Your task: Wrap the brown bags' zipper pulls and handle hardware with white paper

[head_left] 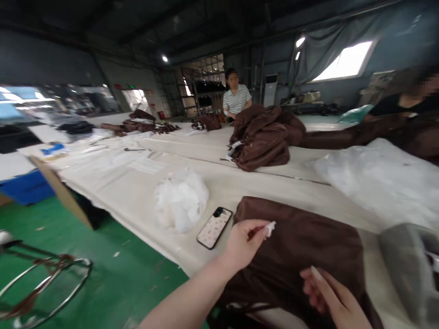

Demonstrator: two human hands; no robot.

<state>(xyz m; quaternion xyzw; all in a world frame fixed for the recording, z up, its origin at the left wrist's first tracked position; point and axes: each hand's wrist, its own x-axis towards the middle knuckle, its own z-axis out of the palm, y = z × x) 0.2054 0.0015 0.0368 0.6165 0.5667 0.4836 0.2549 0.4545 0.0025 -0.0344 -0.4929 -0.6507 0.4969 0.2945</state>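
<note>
Now, left hand point(246, 241): you pinch a small white scrap point(270, 228), fingertips closed.
Right hand point(331, 292): half-curled; can't tell if holding anything.
Dark-brown fabric bundle point(305, 240): on cream-covered table point(133, 201), below your hands.

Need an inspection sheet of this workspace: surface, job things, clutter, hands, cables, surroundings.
Surface: pale table, light cover.
Job's things: brown cloth at the near edge; small white scrap.
Clutter: phone and crumpled white plastic bag left of the cloth; brown pile beyond.
Hands: left hand pinches the scrap; right hand loosely curled near the cloth, contact unclear.
Cables: nothing seen.
Surroundings: green floor; person in striped shirt across the table.
</note>
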